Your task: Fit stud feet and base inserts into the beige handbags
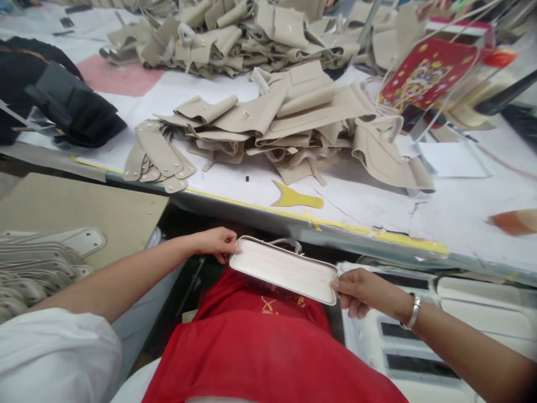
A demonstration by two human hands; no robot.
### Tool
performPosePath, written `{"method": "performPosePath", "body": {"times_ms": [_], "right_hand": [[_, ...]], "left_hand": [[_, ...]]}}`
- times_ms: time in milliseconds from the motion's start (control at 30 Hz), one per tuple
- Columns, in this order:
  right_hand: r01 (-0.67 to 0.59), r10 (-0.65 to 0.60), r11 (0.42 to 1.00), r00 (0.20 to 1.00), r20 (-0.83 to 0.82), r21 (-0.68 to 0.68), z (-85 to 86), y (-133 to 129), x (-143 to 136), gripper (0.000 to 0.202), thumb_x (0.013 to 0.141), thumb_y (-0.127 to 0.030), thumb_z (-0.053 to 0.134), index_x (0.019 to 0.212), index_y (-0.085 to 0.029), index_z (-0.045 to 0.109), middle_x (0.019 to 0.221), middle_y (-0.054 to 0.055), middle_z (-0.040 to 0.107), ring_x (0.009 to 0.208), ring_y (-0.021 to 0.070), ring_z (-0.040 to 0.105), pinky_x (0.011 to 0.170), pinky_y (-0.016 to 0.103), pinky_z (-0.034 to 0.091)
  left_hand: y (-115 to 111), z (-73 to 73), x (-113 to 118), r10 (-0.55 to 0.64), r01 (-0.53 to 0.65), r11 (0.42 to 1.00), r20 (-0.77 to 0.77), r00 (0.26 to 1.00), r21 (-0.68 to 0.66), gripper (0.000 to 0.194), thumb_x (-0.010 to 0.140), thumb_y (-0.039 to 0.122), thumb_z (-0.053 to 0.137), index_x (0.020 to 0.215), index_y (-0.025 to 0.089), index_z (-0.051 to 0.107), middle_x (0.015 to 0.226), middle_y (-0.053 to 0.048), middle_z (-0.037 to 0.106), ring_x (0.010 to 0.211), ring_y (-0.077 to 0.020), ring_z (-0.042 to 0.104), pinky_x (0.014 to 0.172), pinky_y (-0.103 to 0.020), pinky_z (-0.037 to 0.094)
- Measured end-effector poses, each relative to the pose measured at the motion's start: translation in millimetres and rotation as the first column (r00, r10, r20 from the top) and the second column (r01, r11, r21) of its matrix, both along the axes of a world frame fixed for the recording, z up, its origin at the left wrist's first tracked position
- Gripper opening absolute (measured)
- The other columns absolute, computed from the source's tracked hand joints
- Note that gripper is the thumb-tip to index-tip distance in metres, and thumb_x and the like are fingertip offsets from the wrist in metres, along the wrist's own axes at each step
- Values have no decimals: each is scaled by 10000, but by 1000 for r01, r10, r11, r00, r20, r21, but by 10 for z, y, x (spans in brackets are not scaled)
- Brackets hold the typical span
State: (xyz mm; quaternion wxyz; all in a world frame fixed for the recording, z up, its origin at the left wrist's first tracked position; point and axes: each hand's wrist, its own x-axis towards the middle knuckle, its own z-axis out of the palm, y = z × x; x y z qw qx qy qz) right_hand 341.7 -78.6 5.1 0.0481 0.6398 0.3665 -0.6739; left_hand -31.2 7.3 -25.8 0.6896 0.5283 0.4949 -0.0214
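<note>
A long cream panel (285, 270) with rounded corners and a thin raised rim is held over the red apron, just off the table's front edge. My left hand (216, 244) pinches its left end between thumb and fingers. At the right end, my right hand (356, 290) grips the corner, thumb on top and the other fingers curled beneath. A clear loop (288, 243) shows behind the panel's far edge. The panel tilts down toward the right.
Beige leather pieces (268, 120) are heaped on the white table (226, 196), with beige straps (157, 154) at their left. A yellow piece (297, 197) lies near the edge. Stacked straps (37, 271) are at left; a tray (373, 347) with pale and black strips is at right.
</note>
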Motion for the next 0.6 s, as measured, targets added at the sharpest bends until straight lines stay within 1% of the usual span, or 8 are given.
{"method": "performPosePath", "body": {"times_ms": [100,167,300,367,433,500,533,600], "right_hand": [[-8,8,999,1000,14,-52,-39,64,17,353,789,-432,596,604,-147,502,541,38,617,399,91,562,357,153,430],[-23,24,997,1000,4,-70,-54,98,24,360,780,-435,607,595,-147,496,537,40,618,392,95,561,346,156,426],[17,-19,998,999,-30,-54,-67,85,53,372,752,-467,625,613,-148,492,551,28,622,409,97,571,359,163,437],[24,-25,1000,999,-45,-16,-75,48,98,379,752,-489,613,634,-150,491,548,15,614,406,88,559,372,164,433],[-24,28,997,999,-44,78,-75,13,164,401,744,-522,602,640,-151,490,541,7,602,408,90,547,377,174,418],[-93,82,947,995,49,308,-63,-13,225,399,725,-536,615,685,-149,525,569,7,604,464,106,562,425,196,433],[-122,73,882,990,123,456,-54,-22,242,387,718,-526,629,746,-148,553,610,11,617,519,116,578,477,210,453],[-163,6,698,975,222,698,-35,-31,232,387,719,-466,656,927,-148,582,756,31,650,642,129,600,604,234,482]], "left_hand": [[98,14,23,-105,105,994,8,994,-41,445,623,529,685,699,168,436,611,29,555,566,-133,579,490,-230,482],[123,3,40,-121,122,991,21,992,-51,446,625,542,673,697,173,434,618,38,534,579,-131,567,525,-240,485],[106,-25,17,-149,148,988,13,989,45,429,659,563,621,683,177,434,623,47,480,587,-119,521,551,-226,458],[126,-8,-1,-220,226,967,-58,974,122,409,685,561,588,680,179,443,621,41,477,569,-117,496,519,-212,422],[179,49,45,-307,349,903,-193,932,252,383,682,542,595,688,180,472,622,32,495,572,-124,484,515,-208,392],[228,140,210,-316,433,781,-314,895,450,364,668,519,618,772,181,531,708,10,559,647,-146,517,590,-223,408],[235,189,342,-300,443,707,-333,894,552,385,670,510,620,862,183,555,809,-10,597,727,-164,543,658,-237,421],[208,264,681,-317,430,582,-294,902,690,466,708,487,590,1062,188,542,1035,-50,607,897,-193,562,792,-262,419]]}}
